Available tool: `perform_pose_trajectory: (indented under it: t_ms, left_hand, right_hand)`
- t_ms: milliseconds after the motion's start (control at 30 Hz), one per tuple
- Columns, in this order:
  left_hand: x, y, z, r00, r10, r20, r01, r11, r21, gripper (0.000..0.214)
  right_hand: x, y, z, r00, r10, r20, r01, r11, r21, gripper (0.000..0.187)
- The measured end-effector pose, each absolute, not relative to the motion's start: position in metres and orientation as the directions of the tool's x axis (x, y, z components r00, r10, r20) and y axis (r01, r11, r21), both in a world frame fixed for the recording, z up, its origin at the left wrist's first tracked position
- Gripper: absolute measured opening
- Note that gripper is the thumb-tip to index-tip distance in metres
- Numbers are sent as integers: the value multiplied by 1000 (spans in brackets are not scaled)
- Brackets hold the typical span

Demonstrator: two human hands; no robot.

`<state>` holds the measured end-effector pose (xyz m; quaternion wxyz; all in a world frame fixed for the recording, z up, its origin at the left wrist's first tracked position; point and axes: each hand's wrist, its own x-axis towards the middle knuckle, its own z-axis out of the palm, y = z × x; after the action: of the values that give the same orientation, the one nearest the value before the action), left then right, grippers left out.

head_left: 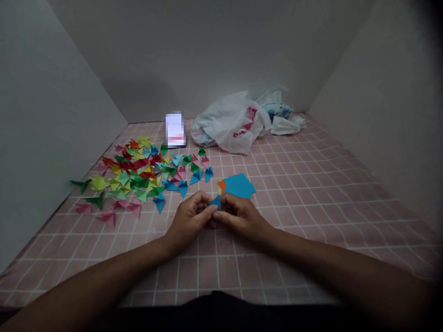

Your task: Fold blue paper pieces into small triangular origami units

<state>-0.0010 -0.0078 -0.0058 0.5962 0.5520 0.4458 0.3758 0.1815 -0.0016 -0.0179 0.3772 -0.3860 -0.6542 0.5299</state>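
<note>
Between my two hands is a small folded piece of blue paper (216, 202), with a pointed tip showing above the thumbs. My left hand (195, 213) pinches it from the left, thumb over its lower edge. From the right, my right hand (240, 216) closes on it too, and the thumbs nearly meet. Most of the fingers behind the paper are hidden. Just beyond my right hand lie flat sheets of blue paper (240, 185), overlapping at uneven angles. A bit of orange paper (222, 186) sticks out at their left side.
Many folded paper pieces (138, 173) in several colours spread over the left of the pink checked cloth (311, 207). A phone with a lit screen (175, 129) stands behind them. White plastic bags (231, 121) lie at the back. Walls (214, 50) close in three sides.
</note>
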Motion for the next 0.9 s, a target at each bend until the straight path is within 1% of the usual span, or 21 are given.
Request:
perform_pose_trajectory:
  t_ms: [133,233,333,467,567,633,767,833,900]
  left_hand:
    - [-4,-7,-3,356,933,-58,50,43,998,27]
    - [-5,-7,-2,361,932,-35,114,-6,994,25]
    - [-6,-5,-1,317,948,-20,194,-44,980,27]
    - [-5,-3,-1,309,951,27,214,-98,972,20]
    - [-5,-4,-1,315,949,-10,204,-58,977,25]
    - [-5,-5,-1,302,953,-34,165,-17,986,28]
    - [-3,-7,-2,293,956,-11,144,-33,989,33]
    - [-3,-6,-3,289,957,-11,144,-32,989,30]
    - [-3,-6,-2,304,952,-35,139,-8,990,25]
  right_hand:
    - [183,-1,-18,-438,895,82,116,147,-982,24]
    - [185,-1,-15,-444,890,99,115,166,-979,24]
    - [186,0,-14,-470,877,103,151,195,-969,28]
    - [185,0,-16,-517,850,95,189,222,-956,24]
    - [184,-2,-16,-515,852,94,170,209,-963,20]
    - [184,-2,-14,-514,854,83,163,192,-968,21]
    - [184,-3,-12,-512,857,54,163,159,-974,24]
    - [185,-4,-13,-493,867,71,171,177,-969,24]
    - [185,-4,-13,-469,876,116,196,231,-953,25]
